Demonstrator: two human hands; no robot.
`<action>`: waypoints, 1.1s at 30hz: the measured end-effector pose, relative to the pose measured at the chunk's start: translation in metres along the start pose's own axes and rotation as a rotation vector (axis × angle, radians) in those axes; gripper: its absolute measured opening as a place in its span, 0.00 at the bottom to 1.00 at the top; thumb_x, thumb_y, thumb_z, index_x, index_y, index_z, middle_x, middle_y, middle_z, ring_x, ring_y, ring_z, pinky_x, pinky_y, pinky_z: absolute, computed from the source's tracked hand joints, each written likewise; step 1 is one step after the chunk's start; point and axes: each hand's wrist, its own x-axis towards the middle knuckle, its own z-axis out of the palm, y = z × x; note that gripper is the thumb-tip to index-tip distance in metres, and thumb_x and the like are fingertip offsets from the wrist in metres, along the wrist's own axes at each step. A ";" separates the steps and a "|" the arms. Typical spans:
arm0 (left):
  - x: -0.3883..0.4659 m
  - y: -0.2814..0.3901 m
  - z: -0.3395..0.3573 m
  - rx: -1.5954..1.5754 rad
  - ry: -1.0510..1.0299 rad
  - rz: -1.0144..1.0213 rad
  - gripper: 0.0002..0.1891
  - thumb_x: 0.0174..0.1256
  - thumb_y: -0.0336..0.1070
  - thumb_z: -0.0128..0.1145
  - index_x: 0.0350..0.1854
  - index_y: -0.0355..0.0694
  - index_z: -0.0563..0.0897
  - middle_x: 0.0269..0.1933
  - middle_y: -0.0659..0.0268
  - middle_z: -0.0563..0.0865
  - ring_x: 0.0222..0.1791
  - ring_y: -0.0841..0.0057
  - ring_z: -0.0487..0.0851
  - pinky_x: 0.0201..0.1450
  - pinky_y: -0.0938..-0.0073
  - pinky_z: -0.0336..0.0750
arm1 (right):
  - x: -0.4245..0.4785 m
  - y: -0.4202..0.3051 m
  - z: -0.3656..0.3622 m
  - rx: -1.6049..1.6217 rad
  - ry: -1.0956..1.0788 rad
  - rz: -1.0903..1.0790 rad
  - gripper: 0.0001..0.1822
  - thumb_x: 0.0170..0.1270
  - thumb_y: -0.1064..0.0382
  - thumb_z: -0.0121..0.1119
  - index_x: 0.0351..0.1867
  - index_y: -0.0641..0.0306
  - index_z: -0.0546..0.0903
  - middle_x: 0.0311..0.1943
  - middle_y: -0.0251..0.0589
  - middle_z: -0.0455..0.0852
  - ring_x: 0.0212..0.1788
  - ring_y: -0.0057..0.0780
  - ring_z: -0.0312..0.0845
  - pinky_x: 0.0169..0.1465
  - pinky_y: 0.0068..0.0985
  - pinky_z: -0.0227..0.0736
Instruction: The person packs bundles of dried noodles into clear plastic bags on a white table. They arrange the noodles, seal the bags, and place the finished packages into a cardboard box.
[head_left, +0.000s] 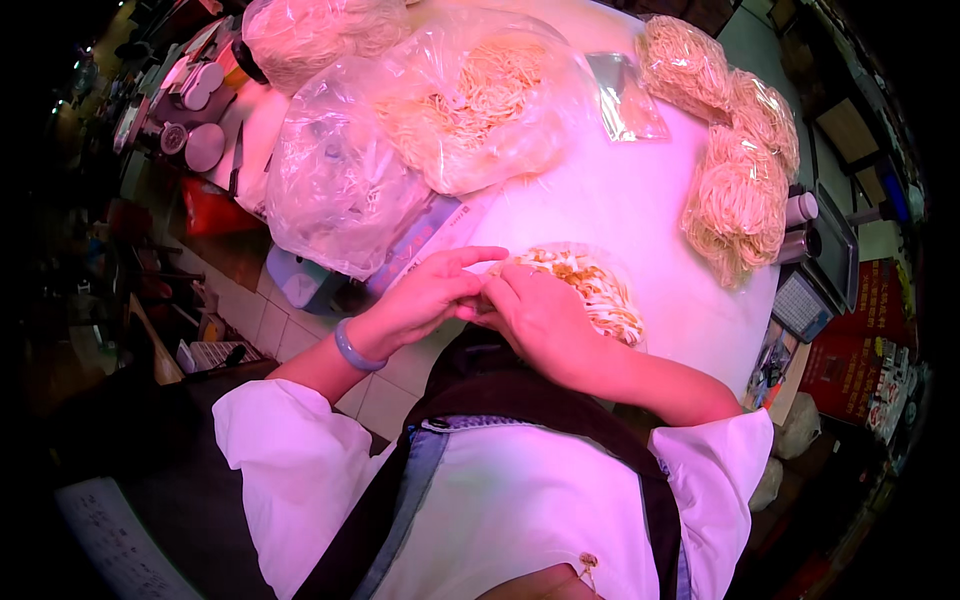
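Observation:
A small clear plastic bag of noodles (600, 296) lies on the white table at its near edge, close to my body. Pale wide noodles with brownish bits show through the film. My right hand (541, 322) bends over the bag's left end, fingers closed on its gathered mouth. From the left, my left hand (435, 292) meets it there, thumb and lower fingers pinching the same end while the index finger stretches out above. The bag's mouth itself is mostly hidden by my fingers. A pale bangle circles my left wrist.
Beyond my hands, a large open plastic bag (487, 97) holds loose noodles beside a crumpled clear bag (337, 172). Packed noodle bags (739, 180) lie along the right of the white table (600, 195). Flat clear bags (626, 97) rest at the back; a knife (237, 161) lies far left.

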 end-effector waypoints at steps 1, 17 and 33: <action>-0.001 0.001 0.003 -0.008 0.029 -0.024 0.23 0.66 0.26 0.44 0.64 0.30 0.63 0.40 0.64 0.81 0.36 0.83 0.80 0.37 0.85 0.75 | -0.002 0.000 0.000 0.018 0.000 0.003 0.11 0.54 0.61 0.64 0.33 0.62 0.75 0.27 0.42 0.75 0.29 0.41 0.75 0.31 0.34 0.70; 0.004 0.009 0.019 -0.015 0.139 -0.036 0.22 0.66 0.26 0.45 0.63 0.30 0.64 0.40 0.64 0.80 0.35 0.85 0.78 0.34 0.87 0.73 | 0.001 0.000 -0.007 -0.399 -0.039 -0.247 0.10 0.52 0.66 0.53 0.34 0.69 0.75 0.30 0.42 0.71 0.34 0.32 0.72 0.37 0.26 0.68; 0.012 0.009 0.016 0.066 0.067 0.063 0.23 0.67 0.27 0.44 0.64 0.29 0.63 0.34 0.62 0.81 0.35 0.79 0.81 0.39 0.82 0.76 | -0.012 0.020 -0.009 0.121 0.164 -0.272 0.07 0.55 0.72 0.54 0.35 0.68 0.73 0.31 0.45 0.73 0.34 0.40 0.71 0.39 0.31 0.67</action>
